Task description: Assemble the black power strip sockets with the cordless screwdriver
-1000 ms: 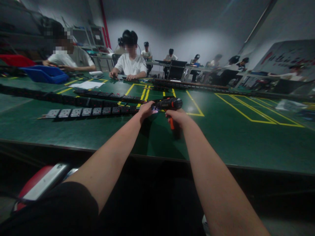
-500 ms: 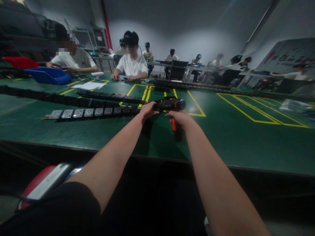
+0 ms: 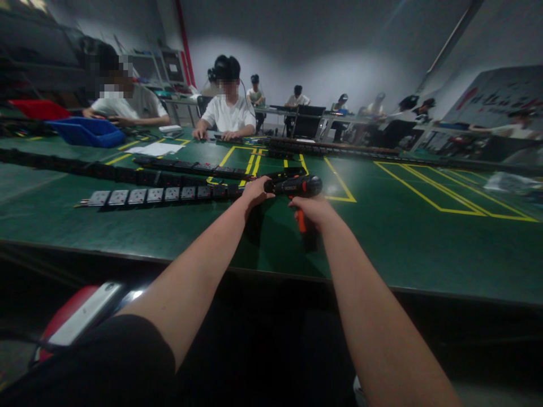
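The right hand [image 3: 313,210] grips a black-and-orange drill [image 3: 292,186] near the left hand [image 3: 256,191]

Green surface [image 3: 127,233] w/ yellow lines [image 3: 340,180]; on it blk strips [image 3: 76,168], some w/ pale plates [image 3: 155,195], blue bin [image 3: 87,133] & wht paper [image 3: 155,148] L, clear plastic [image 3: 509,182] R.

Right hand [image 3: 311,209] on drill [image 3: 293,185]: open way rightward over green tabletop [image 3: 407,243], plastic bag [image 3: 511,182] at far right, long dark rail [image 3: 335,148] across back. Drill body blocks gap between hands. Left hand [image 3: 257,191]: module strip [image 3: 155,195] blocks leftward, dark strips [image 3: 80,168] behind, blue bin [image 3: 87,131] beyond. Passage along near edge, in front of module strip.
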The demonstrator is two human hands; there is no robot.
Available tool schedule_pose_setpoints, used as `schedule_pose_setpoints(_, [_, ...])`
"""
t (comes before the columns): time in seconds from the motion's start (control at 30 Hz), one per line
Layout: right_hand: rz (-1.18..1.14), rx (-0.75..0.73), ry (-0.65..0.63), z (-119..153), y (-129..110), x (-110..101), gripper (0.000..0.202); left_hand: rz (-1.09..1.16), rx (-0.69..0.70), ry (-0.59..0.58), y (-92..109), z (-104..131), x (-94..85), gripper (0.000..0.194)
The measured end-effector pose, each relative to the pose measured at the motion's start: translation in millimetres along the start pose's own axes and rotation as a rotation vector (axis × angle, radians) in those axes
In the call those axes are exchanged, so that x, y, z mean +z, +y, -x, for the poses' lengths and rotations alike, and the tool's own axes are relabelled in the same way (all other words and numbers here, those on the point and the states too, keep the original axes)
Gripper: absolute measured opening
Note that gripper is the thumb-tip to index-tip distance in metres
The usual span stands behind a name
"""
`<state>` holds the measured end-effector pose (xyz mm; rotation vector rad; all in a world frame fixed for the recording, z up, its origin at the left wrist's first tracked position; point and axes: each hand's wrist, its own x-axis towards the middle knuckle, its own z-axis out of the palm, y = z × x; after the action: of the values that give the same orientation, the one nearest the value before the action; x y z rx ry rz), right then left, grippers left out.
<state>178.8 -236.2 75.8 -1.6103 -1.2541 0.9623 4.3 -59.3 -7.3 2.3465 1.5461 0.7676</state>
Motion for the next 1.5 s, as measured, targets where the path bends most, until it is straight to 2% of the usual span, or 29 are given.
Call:
schedule_pose_setpoints(0.27, [0.093,-0.019,0.013,-0.9,-3.4,6.0,0.017,-0.002,0.028,0.011,-0.6,1.0,0.8,0.07])
schedule_pose_setpoints(0.7, [0.027,0.01,0.055,3.7,-6.8,2.4,0.014,0.022,-0.002,-0.006,3.0,2.6,-2.8,0.069])
schedule_pose_setpoints(1.13, [0.059,-0.022,0.043,1.4,-8.7,8.6,0.011,0.032,0.014,0.009,-1.8,-1.2,2.9,0.071])
schedule_pose_setpoints(1.5, [0.059,-0.04,0.072,-7.5,-1.7,9.6,0.017,0.033,-0.011,-0.003,2.4,1.7,-0.8,0.069])
